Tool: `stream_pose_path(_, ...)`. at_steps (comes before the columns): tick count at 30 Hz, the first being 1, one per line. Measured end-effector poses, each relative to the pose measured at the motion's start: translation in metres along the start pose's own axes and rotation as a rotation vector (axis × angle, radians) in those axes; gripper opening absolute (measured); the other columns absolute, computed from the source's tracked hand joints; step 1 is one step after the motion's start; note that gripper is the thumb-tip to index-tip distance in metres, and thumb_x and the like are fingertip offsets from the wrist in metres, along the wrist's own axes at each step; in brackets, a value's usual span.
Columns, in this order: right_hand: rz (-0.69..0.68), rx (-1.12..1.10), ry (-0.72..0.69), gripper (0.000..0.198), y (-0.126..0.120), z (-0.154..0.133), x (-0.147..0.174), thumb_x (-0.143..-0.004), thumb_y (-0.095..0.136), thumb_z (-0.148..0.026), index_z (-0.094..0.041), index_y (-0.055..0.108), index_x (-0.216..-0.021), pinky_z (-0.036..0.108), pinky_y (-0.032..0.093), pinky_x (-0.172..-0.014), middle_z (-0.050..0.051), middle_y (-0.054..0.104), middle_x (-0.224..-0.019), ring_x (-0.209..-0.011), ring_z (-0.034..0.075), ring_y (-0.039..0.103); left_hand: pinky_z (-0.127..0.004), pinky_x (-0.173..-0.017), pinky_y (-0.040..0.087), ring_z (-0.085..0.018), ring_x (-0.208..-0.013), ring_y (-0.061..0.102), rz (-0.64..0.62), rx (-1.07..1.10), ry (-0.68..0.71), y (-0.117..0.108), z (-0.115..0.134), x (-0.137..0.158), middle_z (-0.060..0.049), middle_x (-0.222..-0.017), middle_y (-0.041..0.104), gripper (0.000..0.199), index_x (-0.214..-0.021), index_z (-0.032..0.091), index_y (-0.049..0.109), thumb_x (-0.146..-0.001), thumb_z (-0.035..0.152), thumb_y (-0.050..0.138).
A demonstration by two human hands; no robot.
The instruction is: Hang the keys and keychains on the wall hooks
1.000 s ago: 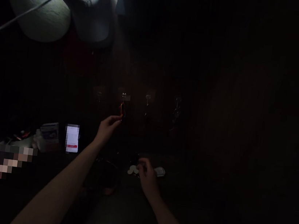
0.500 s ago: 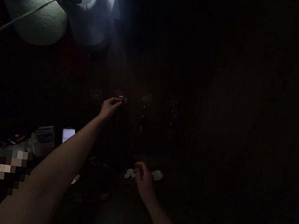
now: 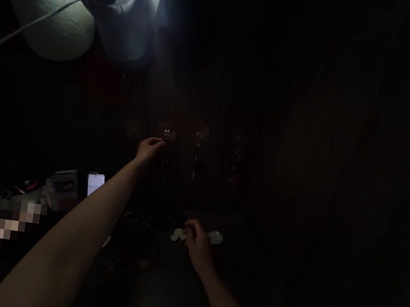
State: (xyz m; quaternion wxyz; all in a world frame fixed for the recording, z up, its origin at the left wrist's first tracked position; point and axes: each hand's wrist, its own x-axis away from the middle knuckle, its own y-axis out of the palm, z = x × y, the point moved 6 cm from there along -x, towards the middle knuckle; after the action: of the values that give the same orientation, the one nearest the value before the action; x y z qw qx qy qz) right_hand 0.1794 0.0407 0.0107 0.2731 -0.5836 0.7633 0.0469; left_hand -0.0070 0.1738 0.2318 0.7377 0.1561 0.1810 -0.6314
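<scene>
My left hand point(image 3: 149, 149) reaches forward to a dark upright surface, thumb and fingers pinched together. From the pinch hangs a thin dark strand point(image 3: 164, 166), too dim to name. Just above the fingertips is a small shiny hook point(image 3: 167, 132) on a pale backing. Lower down, my right hand point(image 3: 197, 240) rests with loosely bent fingers, thumb and forefinger apart. Beside its fingertips lie several flat white round pieces point(image 3: 178, 234). A pale oblong item point(image 3: 215, 237) sits behind the knuckles, partly hidden.
More hooks point(image 3: 199, 135) line the dark surface, with small shiny things point(image 3: 238, 155) hanging from some. A lit phone point(image 3: 95, 184) and a box point(image 3: 65, 186) stand at left. Pale headwear point(image 3: 59, 23) and a white cable point(image 3: 28, 27) fill the upper left. Much is in darkness.
My left hand has dropped slightly away from the hook, which now shows uncovered above the fingers. The right hand stays in nearly the same place.
</scene>
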Motion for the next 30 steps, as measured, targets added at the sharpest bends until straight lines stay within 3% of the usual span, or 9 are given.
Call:
stream_pose_path(7, 0.037, 0.014, -0.020, 0.018, -0.003, -0.001, 0.000, -0.079, 0.041, -0.026, -0.022, 0.057, -0.086, 0.026, 0.047, -0.059, 0.002, 0.067, -0.076, -0.069, 0.017, 0.063, -0.028, -0.073, 0.047, -0.017, -0.080, 0.062, 0.025, -0.072, 0.057, -0.015, -0.022, 0.021, -0.005, -0.090, 0.068, 0.036, -0.093, 0.016, 0.064, -0.062, 0.034, 0.064)
stream_pose_path(14, 0.013, -0.005, 0.024, 0.018, -0.001, 0.004, -0.001, -0.078, 0.042, -0.029, -0.021, 0.055, -0.087, 0.026, 0.046, -0.058, 0.003, 0.066, -0.074, -0.067, 0.018, 0.062, -0.031, -0.075, 0.048, -0.019, -0.082, 0.063, -0.041, -0.141, -0.041, -0.036, -0.078, 0.068, -0.005, -0.086, 0.070, 0.026, -0.085, 0.018, 0.068, -0.061, 0.027, 0.063)
stream_pose_path(22, 0.004, 0.007, 0.061, 0.018, 0.000, 0.005, -0.002, -0.075, 0.044, -0.030, -0.021, 0.056, -0.085, 0.026, 0.046, -0.058, 0.001, 0.066, -0.072, -0.063, 0.017, 0.061, -0.032, -0.073, 0.050, -0.020, -0.080, 0.065, -0.004, -0.173, -0.182, -0.087, -0.130, 0.121, -0.006, -0.086, 0.071, 0.025, -0.084, 0.017, 0.067, -0.061, 0.024, 0.061)
stream_pose_path(30, -0.016, 0.025, 0.059, 0.021, -0.001, 0.001, -0.002, -0.075, 0.042, -0.034, -0.021, 0.056, -0.083, 0.028, 0.045, -0.057, 0.003, 0.066, -0.075, -0.063, 0.018, 0.061, -0.035, -0.084, 0.047, -0.022, -0.092, 0.063, 0.175, -0.365, -0.185, -0.141, -0.140, 0.151, -0.005, -0.093, 0.070, 0.022, -0.088, 0.020, 0.064, -0.067, 0.022, 0.055)
